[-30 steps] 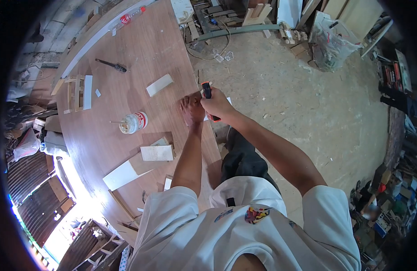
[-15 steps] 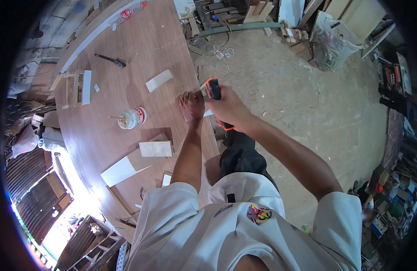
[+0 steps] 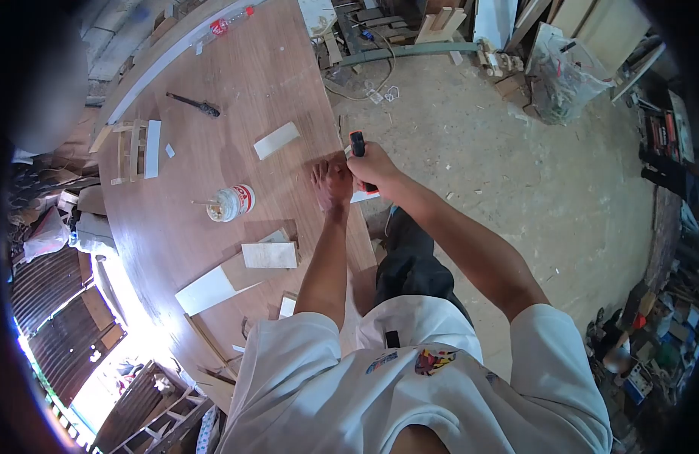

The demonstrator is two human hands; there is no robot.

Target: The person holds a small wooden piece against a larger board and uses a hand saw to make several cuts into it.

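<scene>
One orange-black tool (image 3: pixel 356 141) in the right hand (image 3: pixel 377 168); red-white jar label (image 3: pixel 245 198) unreadable.

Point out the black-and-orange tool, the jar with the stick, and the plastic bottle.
Black-and-orange tool (image 3: pixel 356 143): head view, its exposed far end.
Jar (image 3: pixel 231 203): head view, the middle of its side.
Plastic bottle (image 3: pixel 219 27): head view, its red label.

My right hand (image 3: pixel 375 166) covers the middle of the orange-and-black handle (image 3: pixel 357 141), so its tool stays unclear. My left hand (image 3: pixel 332 183) hides whatever lies beneath it, and the white piece (image 3: pixel 365 196) shows only partly. At far left, a grey shape (image 3: pixel 51 83) is blurred. The near edge cuts off my shirt (image 3: pixel 455 412).
</scene>
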